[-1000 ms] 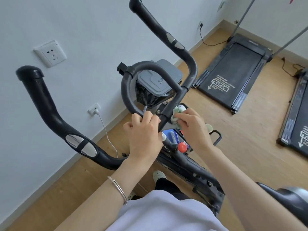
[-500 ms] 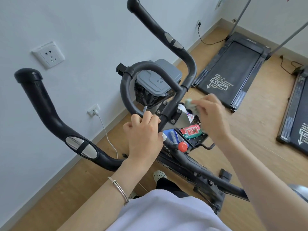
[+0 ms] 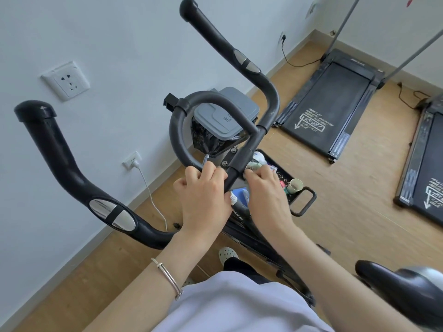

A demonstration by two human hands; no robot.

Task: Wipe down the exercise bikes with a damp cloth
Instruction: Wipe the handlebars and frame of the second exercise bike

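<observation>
Currently wiping the stem (image 3: 239,161) below the handlebar (image 3: 182,130) loop; the step in hand is the centre junction of this bike (image 3: 263,250). The left hand (image 3: 203,195) is curling its fingers round the handlebar at the near base of the loop, apparently bracing it. A thin silver item is sticking out past its fingers, and I cannot tell what it is. The right hand (image 3: 266,195) is pinching the bunched cloth (image 3: 254,167) in its fingertips and pressing it against the right side of the stem. A caddy (image 3: 309,202) of supplies is sitting on the floor just right of the bike, and a lidded bin (image 3: 223,116) is standing beyond the loop. Judgement: the task is looking early, since neither hand is reaching the long left and far grips. The next move is calling for dragging the cloth up along the stem onto the loop, with the left hand shifting clear.
</observation>
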